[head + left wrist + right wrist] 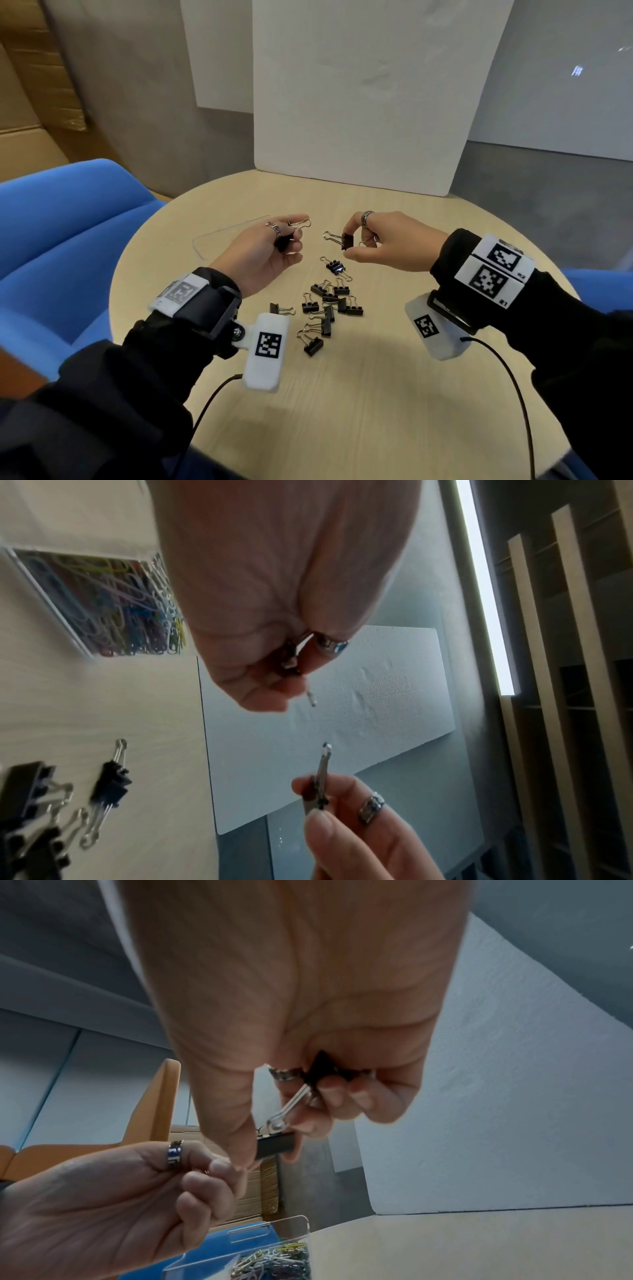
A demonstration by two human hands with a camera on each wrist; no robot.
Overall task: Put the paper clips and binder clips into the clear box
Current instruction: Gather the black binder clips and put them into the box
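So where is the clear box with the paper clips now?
The clear box stands on the table on the person's left side, past the left hand. In the right wrist view it shows below both hands.

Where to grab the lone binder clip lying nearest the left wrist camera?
Probably pinch that binder clip across its black body from above: it lies flat on the table, apart from the pile, wire handles pointing right. Thin handles offer less purchase.

Black sleeves [565, 342], white wrist bands [493, 270] with black square codes, white camera pods [265, 353] trailing black cables [507, 377], ring [367, 216] on each hand.
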